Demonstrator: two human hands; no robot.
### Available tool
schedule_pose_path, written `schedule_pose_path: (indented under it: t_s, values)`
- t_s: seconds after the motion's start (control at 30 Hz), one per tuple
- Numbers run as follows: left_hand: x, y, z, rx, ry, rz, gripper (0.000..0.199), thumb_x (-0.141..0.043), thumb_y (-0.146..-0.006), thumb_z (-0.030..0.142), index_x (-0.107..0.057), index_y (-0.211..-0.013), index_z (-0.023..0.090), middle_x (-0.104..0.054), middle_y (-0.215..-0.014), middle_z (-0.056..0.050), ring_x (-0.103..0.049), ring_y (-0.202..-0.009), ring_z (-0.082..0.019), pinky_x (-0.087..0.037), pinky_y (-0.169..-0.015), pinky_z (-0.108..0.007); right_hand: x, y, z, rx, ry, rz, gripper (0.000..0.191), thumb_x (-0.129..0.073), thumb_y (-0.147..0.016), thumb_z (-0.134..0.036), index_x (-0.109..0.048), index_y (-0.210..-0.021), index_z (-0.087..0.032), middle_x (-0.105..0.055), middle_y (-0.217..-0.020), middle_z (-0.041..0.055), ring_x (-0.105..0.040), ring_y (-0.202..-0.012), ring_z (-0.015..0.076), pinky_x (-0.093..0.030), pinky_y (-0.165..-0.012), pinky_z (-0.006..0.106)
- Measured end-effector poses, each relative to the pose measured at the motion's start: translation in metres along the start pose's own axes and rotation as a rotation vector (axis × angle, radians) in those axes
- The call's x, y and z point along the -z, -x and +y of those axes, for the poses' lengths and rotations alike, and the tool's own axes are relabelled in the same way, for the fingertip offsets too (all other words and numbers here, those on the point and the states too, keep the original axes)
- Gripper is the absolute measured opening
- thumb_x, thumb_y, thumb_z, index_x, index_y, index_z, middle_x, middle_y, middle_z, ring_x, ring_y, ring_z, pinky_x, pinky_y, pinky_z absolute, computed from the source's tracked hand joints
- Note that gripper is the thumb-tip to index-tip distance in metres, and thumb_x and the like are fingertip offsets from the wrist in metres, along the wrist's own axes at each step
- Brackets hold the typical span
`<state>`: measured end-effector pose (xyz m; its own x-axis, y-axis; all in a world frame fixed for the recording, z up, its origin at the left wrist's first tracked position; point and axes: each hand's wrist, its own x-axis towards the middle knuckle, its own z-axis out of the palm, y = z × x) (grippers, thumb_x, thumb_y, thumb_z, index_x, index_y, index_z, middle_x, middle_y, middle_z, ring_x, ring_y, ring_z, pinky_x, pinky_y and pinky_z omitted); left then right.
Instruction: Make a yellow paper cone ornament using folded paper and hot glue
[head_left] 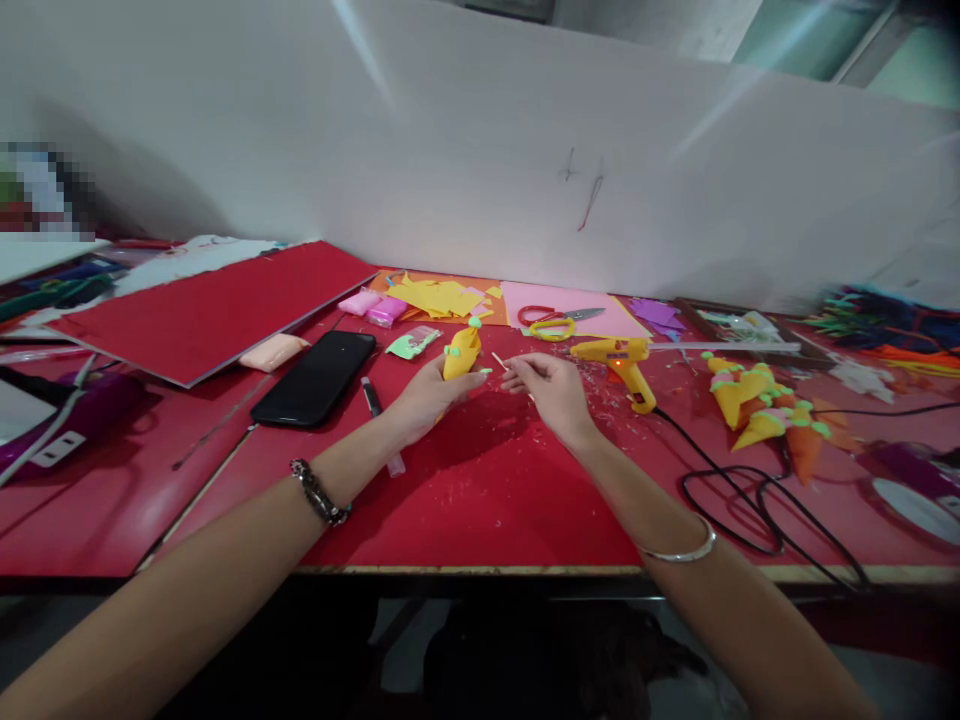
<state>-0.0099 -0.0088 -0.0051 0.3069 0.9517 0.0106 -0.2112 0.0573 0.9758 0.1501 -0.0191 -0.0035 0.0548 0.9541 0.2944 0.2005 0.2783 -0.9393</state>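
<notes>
My left hand (433,398) is closed round a small yellow cone-shaped craft figure (460,356) with light green balls on it, held above the red table. Just right of it, my right hand (550,390) pinches a thin pale stick (498,360) whose tip points toward the figure, apart from it. Beyond my left hand lies a pack of light green clay (413,342). A yellow glue gun (621,366) with a small glowing light rests to the right of my right hand. A marker pen (371,397) lies partly beneath my left forearm.
A black phone (315,380) and a large red board (225,305) are at the left. Red-and-yellow scissors (559,320) and yellow paper scraps (439,296) lie at the back. Several finished-looking yellow cones (750,395) and a looping black cord (739,505) occupy the right.
</notes>
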Motion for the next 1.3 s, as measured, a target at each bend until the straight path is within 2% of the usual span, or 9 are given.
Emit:
schedule_pose_path:
  t_s: [0.07,0.17,0.33,0.5,0.57,0.67,0.83,1.13,1.3]
  values:
    - [0.000,0.000,0.000,0.007,0.007,-0.011,0.034,-0.070,-0.060,0.027,-0.054,-0.088,0.014,-0.049,-0.069,0.005,-0.039,-0.051,-0.002,-0.031,-0.050,-0.019,0.000,0.001,-0.001,0.051,0.055,0.046,0.019,-0.055,-0.072,-0.035,-0.056,-0.068,-0.016,-0.058,-0.057,-0.0005,-0.056,-0.050,0.0106,-0.047,-0.052,0.024]
    - [0.000,0.000,0.001,0.017,0.015,-0.013,0.033,-0.070,-0.060,0.027,-0.053,-0.087,0.014,-0.049,-0.068,0.005,-0.038,-0.050,-0.002,-0.030,-0.050,-0.019,0.001,0.000,-0.001,0.122,0.110,0.101,0.012,-0.060,-0.068,-0.028,-0.057,-0.070,-0.016,-0.059,-0.062,0.0000,-0.056,-0.055,0.0108,-0.046,-0.055,0.024]
    - [0.000,0.000,0.000,0.012,0.004,-0.006,0.036,-0.070,-0.060,0.028,-0.055,-0.089,0.014,-0.050,-0.070,0.004,-0.039,-0.052,-0.002,-0.031,-0.050,-0.019,-0.001,-0.001,0.002,0.093,-0.019,0.031,0.014,-0.057,-0.070,-0.023,-0.062,-0.083,-0.019,-0.065,-0.078,0.0022,-0.062,-0.070,0.0131,-0.049,-0.070,0.029]
    - [0.000,0.001,-0.001,-0.001,-0.042,-0.026,0.038,-0.069,-0.061,0.030,-0.055,-0.093,0.014,-0.051,-0.070,0.003,-0.038,-0.052,-0.003,-0.029,-0.050,-0.020,-0.003,0.002,-0.003,0.068,-0.105,0.025,0.010,-0.057,-0.071,-0.024,-0.059,-0.080,-0.018,-0.063,-0.069,0.0004,-0.061,-0.061,0.0119,-0.051,-0.063,0.028]
    - [0.000,0.002,0.000,0.000,-0.053,-0.032,0.039,-0.068,-0.061,0.031,-0.054,-0.094,0.014,-0.051,-0.071,0.003,-0.041,-0.054,-0.004,-0.030,-0.052,-0.020,-0.003,0.004,-0.006,0.132,-0.061,0.046,0.008,-0.058,-0.071,-0.024,-0.057,-0.077,-0.018,-0.061,-0.067,-0.0004,-0.059,-0.059,0.0108,-0.050,-0.060,0.026]
    - [-0.002,0.004,-0.001,-0.017,-0.089,-0.044,0.035,-0.067,-0.063,0.030,-0.053,-0.091,0.014,-0.050,-0.071,0.003,-0.043,-0.058,-0.006,-0.032,-0.055,-0.020,-0.005,0.007,-0.010,0.296,0.041,0.055,0.005,-0.058,-0.073,-0.021,-0.058,-0.076,-0.019,-0.059,-0.074,0.0000,-0.057,-0.068,0.0107,-0.048,-0.067,0.026]
    - [-0.005,0.006,-0.003,-0.075,-0.141,-0.120,0.028,-0.062,-0.067,0.028,-0.053,-0.089,0.015,-0.053,-0.081,0.001,-0.048,-0.073,-0.008,-0.036,-0.069,-0.022,-0.007,0.009,-0.012,0.441,0.097,-0.025,0.008,-0.057,-0.074,-0.017,-0.060,-0.080,-0.022,-0.053,-0.083,0.0005,-0.054,-0.077,0.0116,-0.047,-0.072,0.028]
    - [-0.009,0.010,-0.002,-0.098,-0.330,-0.097,0.029,-0.059,-0.067,0.028,-0.052,-0.091,0.013,-0.055,-0.082,0.000,-0.050,-0.073,-0.012,-0.040,-0.067,-0.023,-0.013,0.012,-0.012,0.415,0.123,-0.043,0.008,-0.057,-0.075,-0.020,-0.060,-0.081,-0.023,-0.051,-0.084,0.0008,-0.053,-0.077,0.0124,-0.048,-0.072,0.028]
    - [-0.012,0.011,-0.001,-0.138,-0.354,-0.108,0.030,-0.056,-0.070,0.026,-0.051,-0.096,0.013,-0.057,-0.090,-0.004,-0.052,-0.081,-0.014,-0.041,-0.072,-0.026,-0.013,0.013,-0.012,0.408,0.155,-0.042,0.009,-0.056,-0.075,-0.019,-0.059,-0.082,-0.022,-0.051,-0.084,0.0005,-0.053,-0.074,0.0116,-0.047,-0.069,0.027]
